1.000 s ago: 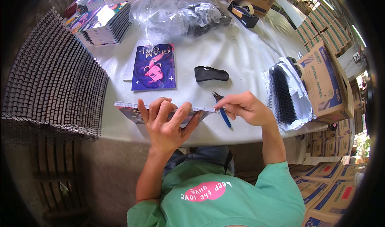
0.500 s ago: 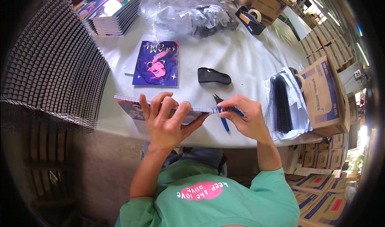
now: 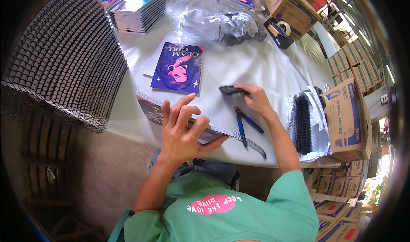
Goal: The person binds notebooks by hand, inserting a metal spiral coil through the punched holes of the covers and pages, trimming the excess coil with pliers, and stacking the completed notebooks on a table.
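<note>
My left hand (image 3: 180, 133) grips a spiral notebook (image 3: 150, 109) that stands tilted, its bound edge facing up. From the notebook's right end a length of dark spiral coil (image 3: 255, 147) sticks out over the table. My right hand (image 3: 257, 100) has its fingers closed on a small, rounded black device (image 3: 229, 90) of a kind I cannot make out. Between the hands lie blue-handled cutting pliers (image 3: 240, 126), jaws pointing away from me, one handle beside the coil. Farther off, a purple illustrated notebook (image 3: 177, 69) lies flat, partly over white pages.
A tall stack of black wire coils on pages (image 3: 68, 58) stands at left. Behind are stacked notebooks (image 3: 139, 17), crumpled clear plastic (image 3: 192, 13) and a tape dispenser (image 3: 279, 33). At right, a bundle of black coils (image 3: 303, 122) lies beside a cardboard box (image 3: 344, 118).
My right hand has left the coil at the notebook's end and taken hold of the black device. The coil's loose end now shows. My left hand still holds the notebook.
</note>
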The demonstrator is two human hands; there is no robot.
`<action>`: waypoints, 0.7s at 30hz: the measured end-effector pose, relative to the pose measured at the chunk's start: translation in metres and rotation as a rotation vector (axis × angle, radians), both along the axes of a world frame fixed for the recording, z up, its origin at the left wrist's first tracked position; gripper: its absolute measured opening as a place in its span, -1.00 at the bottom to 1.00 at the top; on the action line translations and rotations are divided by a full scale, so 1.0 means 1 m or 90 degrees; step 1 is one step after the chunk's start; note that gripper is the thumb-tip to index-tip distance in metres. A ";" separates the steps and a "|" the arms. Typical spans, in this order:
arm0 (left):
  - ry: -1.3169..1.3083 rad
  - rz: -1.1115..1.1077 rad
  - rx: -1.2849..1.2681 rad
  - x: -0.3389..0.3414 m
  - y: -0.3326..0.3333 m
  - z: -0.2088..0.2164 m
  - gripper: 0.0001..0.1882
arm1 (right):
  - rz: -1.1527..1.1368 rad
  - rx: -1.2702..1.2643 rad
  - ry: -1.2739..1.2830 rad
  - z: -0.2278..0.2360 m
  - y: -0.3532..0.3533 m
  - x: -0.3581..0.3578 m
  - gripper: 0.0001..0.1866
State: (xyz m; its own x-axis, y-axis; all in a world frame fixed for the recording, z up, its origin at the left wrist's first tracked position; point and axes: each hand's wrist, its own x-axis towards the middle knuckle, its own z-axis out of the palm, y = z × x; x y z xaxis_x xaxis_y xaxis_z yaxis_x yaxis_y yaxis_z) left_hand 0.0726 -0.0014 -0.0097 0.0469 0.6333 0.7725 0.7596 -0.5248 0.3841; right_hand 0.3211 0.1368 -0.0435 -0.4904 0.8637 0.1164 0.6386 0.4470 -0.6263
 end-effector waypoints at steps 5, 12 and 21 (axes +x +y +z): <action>-0.005 0.022 -0.022 0.002 0.001 -0.003 -0.54 | 0.416 -0.227 0.820 0.041 -0.058 -0.045 -0.74; 0.024 0.033 -0.004 0.002 0.000 -0.006 -0.50 | 0.335 -0.167 0.681 0.044 -0.068 -0.044 -0.76; -0.107 -0.040 -0.008 -0.001 -0.001 -0.008 -0.14 | 0.279 -0.007 0.223 0.070 -0.060 -0.064 -0.61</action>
State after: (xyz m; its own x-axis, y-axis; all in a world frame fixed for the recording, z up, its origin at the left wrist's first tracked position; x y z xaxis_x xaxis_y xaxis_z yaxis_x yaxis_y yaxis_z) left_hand 0.0719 -0.0021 -0.0179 -0.0428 0.6424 0.7651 0.6503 -0.5635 0.5095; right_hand 0.2572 0.0769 0.0260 -0.7377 0.5894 0.3292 0.1475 0.6166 -0.7734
